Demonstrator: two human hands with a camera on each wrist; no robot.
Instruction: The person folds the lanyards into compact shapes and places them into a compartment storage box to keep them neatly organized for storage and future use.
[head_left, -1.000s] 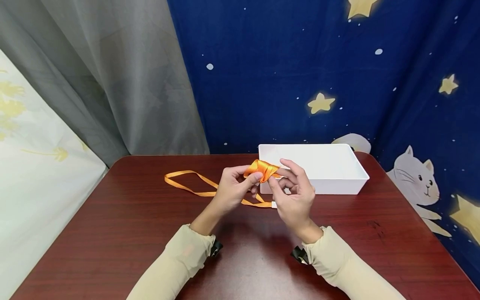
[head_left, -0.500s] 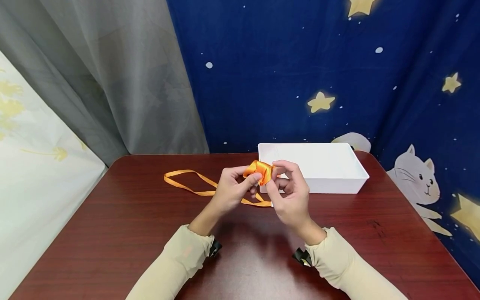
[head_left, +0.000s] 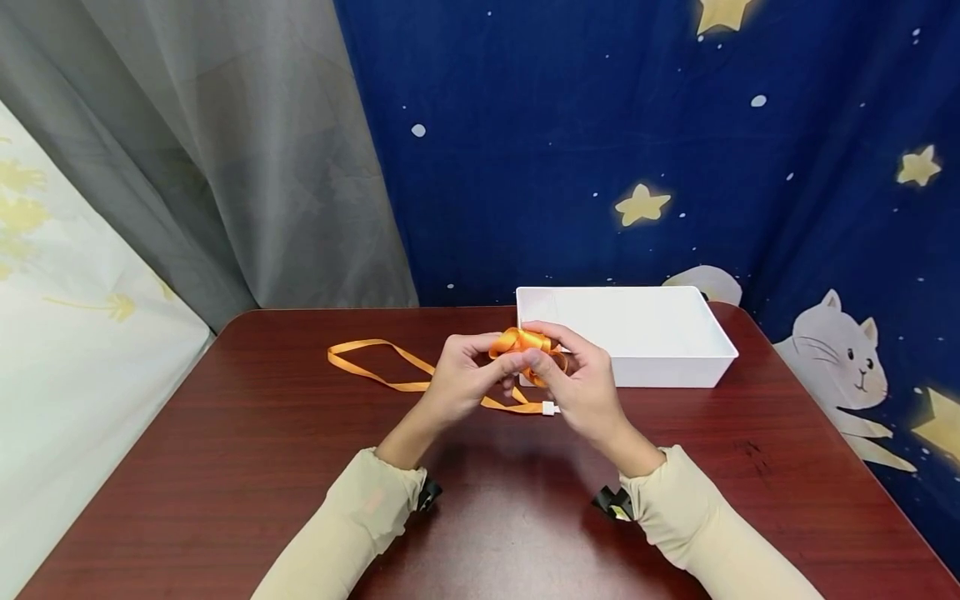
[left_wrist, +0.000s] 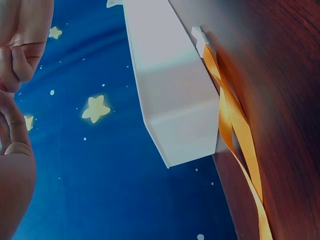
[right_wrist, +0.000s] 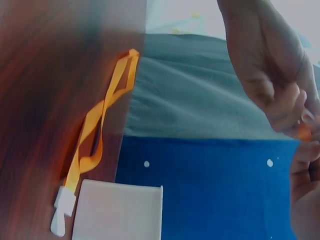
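Note:
Both hands hold a shiny orange ribbon (head_left: 521, 340), bunched in loops, in front of the box. My left hand (head_left: 459, 382) pinches its left side between thumb and fingers. On the other side, my right hand (head_left: 588, 392) pinches it too, index finger arched over the top, thumb tip meeting the left thumb. Fingers cover part of the bunch. In the right wrist view, only a blurred scrap of the ribbon (right_wrist: 304, 131) shows between the hands. On the table behind and below lies an orange lanyard (head_left: 405, 387) with a white clip (head_left: 550, 408), partly hidden by the hands.
A white open box (head_left: 667, 372) stands at the back right of the dark red wooden table (head_left: 262, 467). Behind the table hang a grey curtain (head_left: 300, 192) and a blue curtain (head_left: 525, 167) with stars.
My right hand has shifted left and its index finger has come over the top of the ribbon, which is now bunched into more loops. The left hand has barely moved. The lanyard and box stay put.

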